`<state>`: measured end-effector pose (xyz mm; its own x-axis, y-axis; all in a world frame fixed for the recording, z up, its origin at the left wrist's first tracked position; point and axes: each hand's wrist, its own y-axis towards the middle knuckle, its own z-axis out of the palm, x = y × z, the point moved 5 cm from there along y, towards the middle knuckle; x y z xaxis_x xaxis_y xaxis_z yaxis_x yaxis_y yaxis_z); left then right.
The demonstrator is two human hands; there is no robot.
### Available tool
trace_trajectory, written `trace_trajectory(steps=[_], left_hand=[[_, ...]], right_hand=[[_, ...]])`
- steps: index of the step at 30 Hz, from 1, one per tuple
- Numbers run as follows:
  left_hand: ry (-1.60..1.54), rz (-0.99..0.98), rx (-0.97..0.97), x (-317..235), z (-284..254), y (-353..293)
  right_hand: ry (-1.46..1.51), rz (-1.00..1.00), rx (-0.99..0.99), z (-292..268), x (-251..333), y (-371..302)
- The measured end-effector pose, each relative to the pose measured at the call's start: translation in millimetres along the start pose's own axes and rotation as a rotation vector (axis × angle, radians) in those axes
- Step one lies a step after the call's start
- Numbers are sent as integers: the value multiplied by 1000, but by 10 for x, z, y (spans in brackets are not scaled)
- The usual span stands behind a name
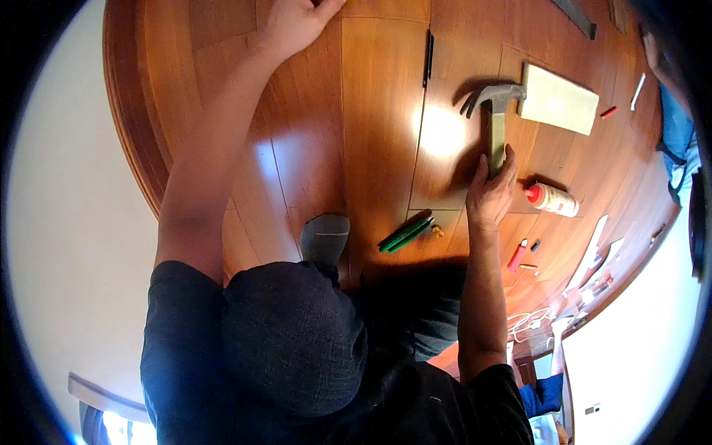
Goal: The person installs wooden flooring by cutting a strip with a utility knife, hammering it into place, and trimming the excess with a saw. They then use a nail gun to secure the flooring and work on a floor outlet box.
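There's the hammer [498, 133] at two o'clock, the right hand [492, 196] with its grip wrapped around the handle! Pale board [560, 99] at three from its head, red-tipped bottle [555, 201] at three from that hand; near half past eleven, the left hand [300, 24] is cut off, its grip impossible to tell.

green-handled pliers [406, 235], red-capped bottle [555, 200], small red tool [516, 258], wooden floor [378, 111]

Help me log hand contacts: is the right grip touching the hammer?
Touching. The head view shows the hammer with the lower end of its handle running into the right grip, between thumb and fingers.
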<state>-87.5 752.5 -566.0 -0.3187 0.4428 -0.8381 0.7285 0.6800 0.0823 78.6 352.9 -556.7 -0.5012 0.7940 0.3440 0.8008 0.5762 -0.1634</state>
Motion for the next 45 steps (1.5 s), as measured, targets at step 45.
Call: trace_trajectory(steps=[45], left_hand=[[-124,138,-168,8,-88,-154]], right_hand=[[-406,-248,271,-183,204,113]])
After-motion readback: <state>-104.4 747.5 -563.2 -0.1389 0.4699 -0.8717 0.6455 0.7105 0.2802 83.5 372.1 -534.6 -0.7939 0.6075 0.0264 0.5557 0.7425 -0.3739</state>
